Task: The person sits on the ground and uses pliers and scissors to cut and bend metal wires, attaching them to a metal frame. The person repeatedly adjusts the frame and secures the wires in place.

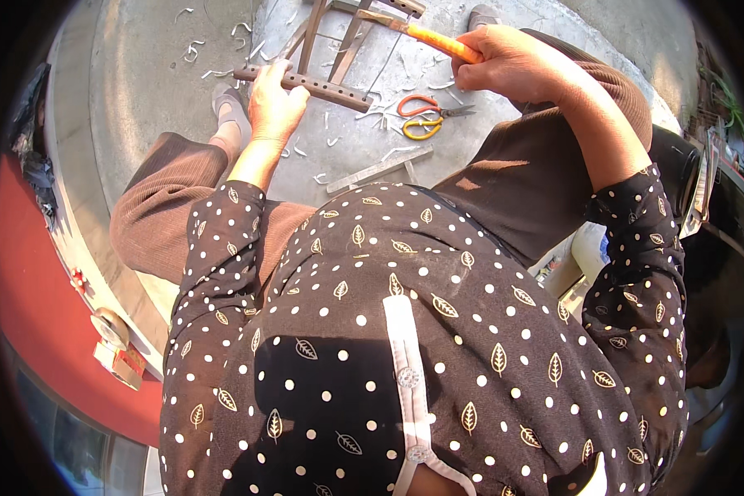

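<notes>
Concrete floor (140, 107) carries scattered white scraps (192, 51). Left hand (274, 107) grips a perforated wooden bar (339, 93); right hand (508, 66) holds an orange-handled tool (438, 40). Bar appears unfilled; clearing seems advanced, remainder unclear.

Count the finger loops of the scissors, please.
2: the orange loop and the yellow loop just below it in the picture, both below and left of the right hand. Neither seems hidden.
</notes>
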Demonstrator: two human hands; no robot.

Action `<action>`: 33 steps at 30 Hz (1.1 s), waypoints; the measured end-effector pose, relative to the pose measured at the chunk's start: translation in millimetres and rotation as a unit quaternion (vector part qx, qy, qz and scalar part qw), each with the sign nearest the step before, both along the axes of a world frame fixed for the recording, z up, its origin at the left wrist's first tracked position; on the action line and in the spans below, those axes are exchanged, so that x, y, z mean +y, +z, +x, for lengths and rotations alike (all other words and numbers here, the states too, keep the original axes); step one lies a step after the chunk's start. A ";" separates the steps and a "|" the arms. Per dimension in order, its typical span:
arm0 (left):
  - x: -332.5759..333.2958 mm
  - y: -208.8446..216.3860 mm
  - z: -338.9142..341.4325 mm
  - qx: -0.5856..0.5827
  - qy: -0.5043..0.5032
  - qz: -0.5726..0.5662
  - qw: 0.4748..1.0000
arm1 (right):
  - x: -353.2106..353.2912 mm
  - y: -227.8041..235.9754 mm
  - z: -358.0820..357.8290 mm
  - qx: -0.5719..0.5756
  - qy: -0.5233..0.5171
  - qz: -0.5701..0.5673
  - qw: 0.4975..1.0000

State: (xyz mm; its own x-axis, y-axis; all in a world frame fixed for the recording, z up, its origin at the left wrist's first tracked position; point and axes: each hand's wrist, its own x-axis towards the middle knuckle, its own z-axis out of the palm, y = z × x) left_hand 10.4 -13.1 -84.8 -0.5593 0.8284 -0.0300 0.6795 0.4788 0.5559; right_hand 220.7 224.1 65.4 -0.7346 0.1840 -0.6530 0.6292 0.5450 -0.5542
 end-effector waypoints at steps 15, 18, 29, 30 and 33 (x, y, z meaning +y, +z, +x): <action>2.4 -42.0 79.9 -0.720 0.345 0.021 0.602 | -57.9 -81.7 33.4 -0.206 -0.006 -0.068 0.976; 9.6 -47.6 81.0 -0.723 0.359 0.053 0.588 | -67.5 -110.6 43.3 -0.177 -0.041 -0.096 0.979; 18.4 -54.9 83.2 -0.715 0.377 0.049 0.587 | -89.3 -121.8 46.4 -0.171 -0.221 -0.294 0.914; 18.4 -55.1 82.8 -0.718 0.369 0.049 0.587 | -91.2 -125.4 48.2 -0.160 -0.223 -0.301 0.913; 19.9 -54.6 83.7 -0.714 0.374 0.046 0.591 | -98.3 -131.6 51.4 -0.133 -0.234 -0.313 0.911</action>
State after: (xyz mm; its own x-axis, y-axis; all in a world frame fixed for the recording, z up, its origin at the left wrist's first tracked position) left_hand 94.1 6.7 -139.4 -0.2300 0.4008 -0.8868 -0.8950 0.2707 0.3544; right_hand 272.1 125.8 -66.2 -0.4723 -0.0326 -0.8808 0.8684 -0.1886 -0.4586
